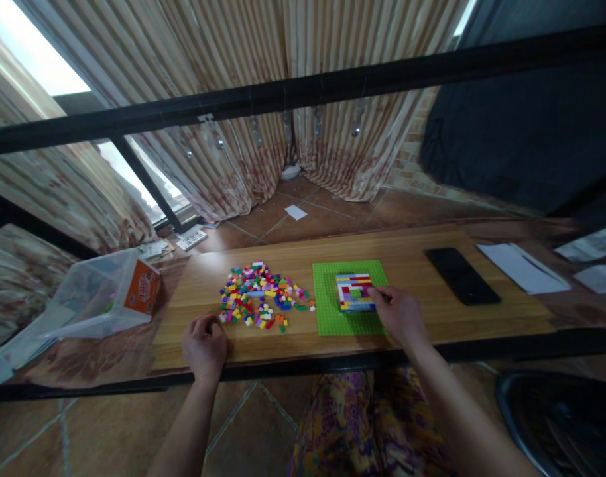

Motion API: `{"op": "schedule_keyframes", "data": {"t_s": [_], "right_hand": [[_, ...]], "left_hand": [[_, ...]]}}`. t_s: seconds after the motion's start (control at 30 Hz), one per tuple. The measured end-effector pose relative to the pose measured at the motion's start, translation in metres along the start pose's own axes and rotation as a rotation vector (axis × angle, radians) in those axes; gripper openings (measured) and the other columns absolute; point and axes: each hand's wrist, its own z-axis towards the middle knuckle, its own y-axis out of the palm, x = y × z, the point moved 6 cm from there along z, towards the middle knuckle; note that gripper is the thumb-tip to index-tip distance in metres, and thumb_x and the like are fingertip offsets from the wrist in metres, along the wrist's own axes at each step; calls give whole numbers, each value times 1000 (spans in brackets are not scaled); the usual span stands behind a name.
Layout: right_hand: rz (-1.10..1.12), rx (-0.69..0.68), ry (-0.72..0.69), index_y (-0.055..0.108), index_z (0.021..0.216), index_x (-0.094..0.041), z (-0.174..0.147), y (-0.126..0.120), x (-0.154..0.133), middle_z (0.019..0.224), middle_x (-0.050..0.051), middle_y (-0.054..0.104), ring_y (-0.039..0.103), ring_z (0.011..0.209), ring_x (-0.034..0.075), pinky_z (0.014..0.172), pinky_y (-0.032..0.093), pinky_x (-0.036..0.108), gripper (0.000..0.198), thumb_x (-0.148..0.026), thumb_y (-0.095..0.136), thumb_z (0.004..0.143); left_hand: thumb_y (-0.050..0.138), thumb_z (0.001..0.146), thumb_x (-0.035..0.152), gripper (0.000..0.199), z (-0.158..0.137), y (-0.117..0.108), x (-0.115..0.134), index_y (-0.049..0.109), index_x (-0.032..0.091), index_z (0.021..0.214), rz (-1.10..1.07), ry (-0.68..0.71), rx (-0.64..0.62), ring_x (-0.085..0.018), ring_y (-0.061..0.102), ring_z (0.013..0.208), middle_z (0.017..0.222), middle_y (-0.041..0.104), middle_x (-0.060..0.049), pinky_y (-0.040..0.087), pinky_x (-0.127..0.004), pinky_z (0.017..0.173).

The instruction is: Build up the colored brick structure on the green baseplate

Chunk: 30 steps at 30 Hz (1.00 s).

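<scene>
A block of layered toy bricks [353, 295] in mixed colours stands on a green studded baseplate [327, 318]. At its right edge, my right hand [397, 315] is closed in a pinch, fingertips touching or just over the top bricks. Whatever small piece lies between those fingertips is too hidden to make out. My left hand [205, 346] rests on the wooden board in a loose fist, with nothing seen in it. Just beyond its knuckles spreads a pile of loose toy bricks [256, 293] in many colours.
A clear plastic tub [97, 291] with an orange label stands left of the wooden board [283, 351]. To the right lie a black phone-like slab [462, 275] and white paper [524, 268]. A black rail [303, 93] crosses beyond the table, before striped curtains.
</scene>
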Motion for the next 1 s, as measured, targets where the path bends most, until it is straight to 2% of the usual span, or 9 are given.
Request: {"op": "schedule_keyframes", "data": {"t_s": [0.1,0.23,0.4,0.63,1.0], "right_hand": [[45,73,25,70,81,-17,1,-2,6,77,11,69,59,68,22,67,44,34,48,-58,44,83],[56,208,44,66,96,-12,1,4,8,96,18,67,58,91,28,84,43,41,57,-64,50,79],[55,191,100,60,112,-8,0,20,12,110,22,63,55,104,31,92,40,45,67,-65,52,77],[134,137,97,61,111,-12,0,28,15,105,18,66,59,95,27,86,42,42,61,-63,53,77],[325,74,177,62,107,-14,5,31,22,98,13,70,64,86,24,81,47,38,57,-57,64,71]], "left_hand": [[48,80,22,21,0,1,-1,69,19,83,10,-7,-3,-22,60,87,92,66,-8,46,-34,76],[49,80,21,21,0,1,0,69,19,84,8,-4,-8,-23,60,88,93,66,-8,46,-34,77],[49,80,22,21,0,1,0,69,19,84,9,-12,-8,-22,60,88,93,66,-9,46,-34,78],[48,80,22,23,0,2,0,70,18,85,10,-11,-9,-22,60,87,91,66,-9,46,-33,78],[48,79,20,23,0,3,-1,70,18,83,22,-9,-11,-23,61,88,88,67,-9,47,-34,80]]}}
